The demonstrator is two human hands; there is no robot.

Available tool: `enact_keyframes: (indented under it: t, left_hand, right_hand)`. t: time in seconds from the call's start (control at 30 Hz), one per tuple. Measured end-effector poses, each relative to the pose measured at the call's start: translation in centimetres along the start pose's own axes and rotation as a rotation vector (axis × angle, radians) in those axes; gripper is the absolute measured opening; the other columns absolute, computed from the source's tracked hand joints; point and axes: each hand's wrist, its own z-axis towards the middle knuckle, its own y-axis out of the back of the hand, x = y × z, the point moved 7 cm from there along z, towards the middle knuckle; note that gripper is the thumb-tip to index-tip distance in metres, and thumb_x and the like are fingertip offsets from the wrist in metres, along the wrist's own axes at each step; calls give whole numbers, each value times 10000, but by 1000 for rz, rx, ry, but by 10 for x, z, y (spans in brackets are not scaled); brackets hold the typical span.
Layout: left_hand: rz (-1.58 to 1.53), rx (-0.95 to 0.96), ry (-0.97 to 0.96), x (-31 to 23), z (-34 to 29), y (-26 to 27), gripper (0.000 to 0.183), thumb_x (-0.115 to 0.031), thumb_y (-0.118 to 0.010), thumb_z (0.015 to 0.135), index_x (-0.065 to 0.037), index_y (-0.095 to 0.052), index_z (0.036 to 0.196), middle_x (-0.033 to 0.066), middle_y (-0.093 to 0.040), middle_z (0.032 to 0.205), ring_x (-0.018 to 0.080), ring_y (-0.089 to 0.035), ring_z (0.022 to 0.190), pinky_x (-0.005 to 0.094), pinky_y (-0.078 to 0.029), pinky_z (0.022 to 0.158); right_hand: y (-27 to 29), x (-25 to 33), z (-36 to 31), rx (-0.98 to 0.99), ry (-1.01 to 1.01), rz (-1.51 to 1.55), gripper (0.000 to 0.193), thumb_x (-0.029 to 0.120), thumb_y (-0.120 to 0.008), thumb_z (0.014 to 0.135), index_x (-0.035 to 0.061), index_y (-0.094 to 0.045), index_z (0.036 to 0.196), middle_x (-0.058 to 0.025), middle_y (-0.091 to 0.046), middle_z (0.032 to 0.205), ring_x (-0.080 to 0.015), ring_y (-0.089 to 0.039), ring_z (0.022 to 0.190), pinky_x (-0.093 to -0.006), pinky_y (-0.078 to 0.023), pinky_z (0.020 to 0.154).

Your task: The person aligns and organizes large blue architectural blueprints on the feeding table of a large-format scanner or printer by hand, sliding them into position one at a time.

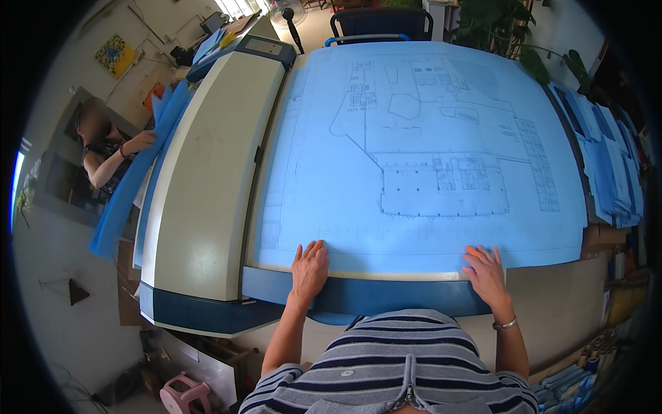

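A large light-blue sheet with a printed building plan (317,186) lies spread over the flat bed of a wide machine. My left hand (310,269) rests on its near edge, toward the left, with fingers stretched forward. Further right along the same edge is my right hand (487,276), its fingers apart and lying on the paper. Orange covers show on fingertips of both hands. Neither hand is closed around anything. A metal bracelet (505,324) circles my right wrist.
Left of the sheet rises the machine's long beige housing (207,186). Beyond it, a person (107,148) holds blue sheets (141,165). Stacked folded blue papers (610,165) lie at the right. A chair (383,24) stands at the far side, a pink stool (186,395) at lower left.
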Motion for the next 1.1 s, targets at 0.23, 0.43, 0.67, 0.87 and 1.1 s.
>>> enact_keyframes:
  t: [0.23,0.43,0.67,0.87,1.1]
  left_hand:
    - [4,19,35,0,-2,11,356,-308,-633,1026,-10,-686,1212,171,-646,1416,379,-572,1361,603,-383,1171]
    - [-2,17,44,-2,-11,28,398,-358,-613,1040,-6,-682,1214,175,-630,1428,390,-552,1370,607,-367,1180]
    - [9,145,72,-14,-2,54,362,-339,-657,1016,-14,-691,1171,151,-729,1214,367,-657,1201,602,-385,1166]
    - [-30,-124,-33,-21,5,57,333,-322,-699,989,-31,-704,1150,149,-752,1164,334,-688,1125,593,-391,1167]
    - [-10,-40,49,-22,9,61,345,-332,-677,1006,-20,-698,1151,169,-736,1231,350,-660,1223,628,-354,1181]
  right_hand:
    - [8,10,0,25,-65,61,287,232,-705,968,91,-719,1218,-100,-695,1352,-355,-592,1315,-629,-275,1220]
    - [18,20,2,43,-61,77,309,265,-703,969,76,-715,1213,-118,-697,1343,-365,-593,1301,-631,-273,1219]
    - [38,18,10,66,-108,137,319,276,-765,923,77,-726,1169,-106,-742,1200,-333,-647,1174,-630,-296,1208]
    - [49,24,10,-106,-103,123,266,274,-784,907,71,-744,1075,-105,-761,1086,-321,-680,1048,-626,-330,1190]
    - [62,27,12,-34,-177,99,265,288,-793,902,60,-744,1029,-93,-769,988,-321,-695,973,-632,-335,1182]
